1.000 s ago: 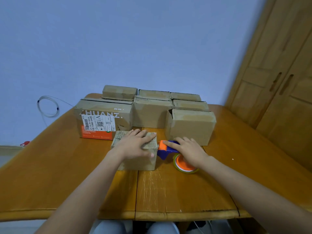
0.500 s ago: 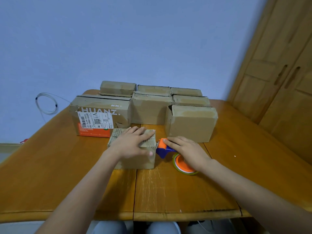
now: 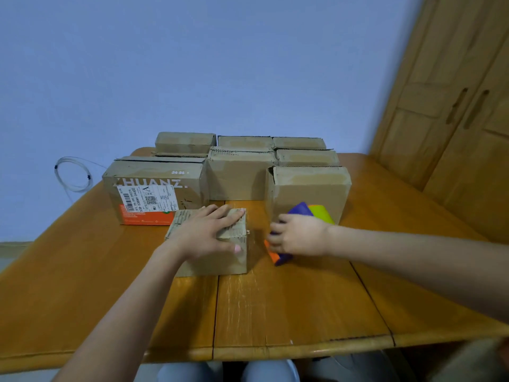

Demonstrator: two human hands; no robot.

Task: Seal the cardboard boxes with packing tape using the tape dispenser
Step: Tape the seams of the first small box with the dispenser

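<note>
a small cardboard box (image 3: 209, 244) near the front of the wooden surface (image 3: 82, 285) is pressed from above by the left hand (image 3: 205, 234), fingers flat and released. just to its right, the tape dispenser (image 3: 300, 216), purple and orange, is grasped by the curled right hand (image 3: 298, 238) and tilted. more boxes (image 3: 239, 172) are stacked behind.

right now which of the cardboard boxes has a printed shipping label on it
The large box at front left: its front carries a white barcode label above an orange strip. The other boxes show plain brown cardboard.
</note>
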